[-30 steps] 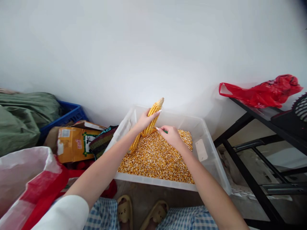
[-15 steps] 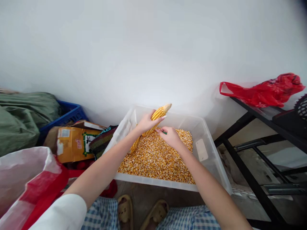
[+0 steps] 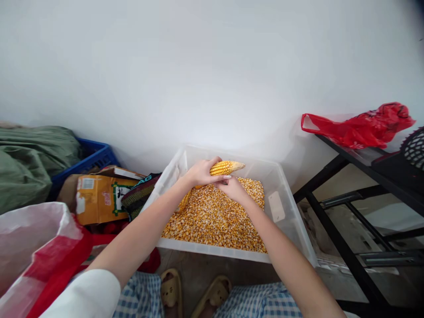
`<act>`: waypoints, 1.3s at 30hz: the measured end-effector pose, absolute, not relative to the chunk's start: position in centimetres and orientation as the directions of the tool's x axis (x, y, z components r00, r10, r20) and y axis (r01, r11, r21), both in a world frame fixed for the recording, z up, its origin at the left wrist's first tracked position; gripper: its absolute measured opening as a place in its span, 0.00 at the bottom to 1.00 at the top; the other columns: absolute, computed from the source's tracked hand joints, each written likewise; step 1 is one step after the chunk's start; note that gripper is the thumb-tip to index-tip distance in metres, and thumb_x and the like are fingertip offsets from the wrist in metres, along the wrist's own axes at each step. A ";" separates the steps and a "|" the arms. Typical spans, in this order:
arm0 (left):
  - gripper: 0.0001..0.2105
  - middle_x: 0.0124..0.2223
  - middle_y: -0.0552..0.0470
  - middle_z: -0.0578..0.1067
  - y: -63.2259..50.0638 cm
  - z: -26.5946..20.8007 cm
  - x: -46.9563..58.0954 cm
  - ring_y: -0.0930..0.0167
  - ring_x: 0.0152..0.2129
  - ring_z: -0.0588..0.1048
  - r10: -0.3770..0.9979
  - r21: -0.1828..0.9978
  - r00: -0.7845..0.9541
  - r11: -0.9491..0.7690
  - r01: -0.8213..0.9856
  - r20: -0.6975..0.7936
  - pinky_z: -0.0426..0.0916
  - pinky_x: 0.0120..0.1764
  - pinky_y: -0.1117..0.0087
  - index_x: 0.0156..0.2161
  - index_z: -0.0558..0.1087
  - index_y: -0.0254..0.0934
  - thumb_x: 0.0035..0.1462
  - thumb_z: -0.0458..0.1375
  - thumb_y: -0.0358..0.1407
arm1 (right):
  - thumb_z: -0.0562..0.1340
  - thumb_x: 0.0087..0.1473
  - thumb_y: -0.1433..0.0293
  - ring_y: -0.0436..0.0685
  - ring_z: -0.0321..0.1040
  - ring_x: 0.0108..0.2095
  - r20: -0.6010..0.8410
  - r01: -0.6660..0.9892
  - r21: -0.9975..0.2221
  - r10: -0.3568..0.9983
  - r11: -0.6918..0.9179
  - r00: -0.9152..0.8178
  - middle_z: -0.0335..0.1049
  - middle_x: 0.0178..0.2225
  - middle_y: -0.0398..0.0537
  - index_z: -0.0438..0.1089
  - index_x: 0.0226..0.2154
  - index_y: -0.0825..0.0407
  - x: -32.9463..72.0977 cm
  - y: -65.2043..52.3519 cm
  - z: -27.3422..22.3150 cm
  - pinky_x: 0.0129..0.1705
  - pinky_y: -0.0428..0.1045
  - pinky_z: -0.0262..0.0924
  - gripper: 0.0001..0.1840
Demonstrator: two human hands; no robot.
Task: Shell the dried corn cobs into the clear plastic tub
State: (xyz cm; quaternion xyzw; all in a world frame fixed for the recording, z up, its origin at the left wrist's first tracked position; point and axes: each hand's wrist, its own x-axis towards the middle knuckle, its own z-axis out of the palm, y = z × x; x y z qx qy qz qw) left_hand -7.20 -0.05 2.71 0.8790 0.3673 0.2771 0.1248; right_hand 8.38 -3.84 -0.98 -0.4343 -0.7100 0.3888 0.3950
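My left hand is wrapped round a yellow ear of corn, whose pale tip points right above the bin. Just below the ear, my right hand is closed and close against my left fingers. It grips a small green-handled tool, now mostly hidden by the fingers; its exact kind does not show. Under both hands, loose corn kernels fill the bottom of a translucent plastic bin. Another ear of corn lies on the kernels at the left, partly behind my left forearm.
On the left stand a red and white bag, an orange carton and a blue crate under green cloth. A black metal frame with a red plastic bag on top is at the right. A white wall rises behind.
The ear of corn has tipped from slanting upward to nearly level, its tip lower and further right. My right hand has moved slightly, and the green tool is now mostly covered.
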 end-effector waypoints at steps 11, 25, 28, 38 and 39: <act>0.25 0.30 0.52 0.72 -0.9 2.6 -5.9 0.70 0.26 0.70 0.761 0.586 0.481 -0.645 0.491 0.435 0.61 0.29 0.72 0.46 0.63 0.37 0.45 0.55 0.50 | 0.59 0.49 0.65 0.51 0.62 0.23 0.071 0.643 -0.608 0.838 0.466 -0.541 0.68 0.21 0.47 0.70 0.21 0.55 5.6 -5.8 -2.8 0.26 0.45 0.50 0.12; 0.24 0.24 0.53 0.69 0.5 2.8 -6.7 0.72 0.16 0.70 0.953 0.981 0.244 -0.152 -0.119 0.178 0.65 0.19 0.72 0.42 0.62 0.37 0.47 0.53 0.54 | 0.53 0.53 0.58 0.47 0.54 0.22 0.259 0.590 -0.715 0.926 0.375 -0.275 0.63 0.20 0.41 0.69 0.25 0.56 9.8 -4.5 1.6 0.25 0.43 0.47 0.20; 0.24 0.24 0.53 0.69 0.5 2.8 -6.7 0.71 0.16 0.71 0.953 0.980 0.241 -0.159 -0.115 0.183 0.65 0.19 0.71 0.42 0.63 0.37 0.48 0.53 0.54 | 0.53 0.53 0.58 0.47 0.54 0.22 0.280 0.581 -0.722 0.927 0.375 -0.250 0.62 0.20 0.41 0.69 0.25 0.56 9.8 -4.5 1.7 0.25 0.43 0.47 0.20; 0.27 0.29 0.49 0.71 0.1 3.1 -6.5 0.70 0.20 0.72 0.930 0.968 0.303 -0.242 0.071 0.210 0.66 0.23 0.70 0.48 0.61 0.35 0.51 0.47 0.55 | 0.53 0.54 0.58 0.48 0.56 0.23 0.266 0.579 -0.708 0.912 0.404 -0.311 0.65 0.22 0.43 0.70 0.26 0.56 9.0 -4.9 1.2 0.27 0.43 0.49 0.20; 0.28 0.30 0.48 0.71 0.1 3.1 -6.5 0.70 0.22 0.72 0.927 0.954 0.300 -0.272 0.124 0.225 0.66 0.25 0.69 0.48 0.61 0.35 0.51 0.47 0.56 | 0.53 0.54 0.58 0.48 0.56 0.22 0.266 0.583 -0.704 0.912 0.406 -0.313 0.64 0.21 0.42 0.69 0.25 0.56 9.0 -4.9 1.2 0.26 0.43 0.49 0.20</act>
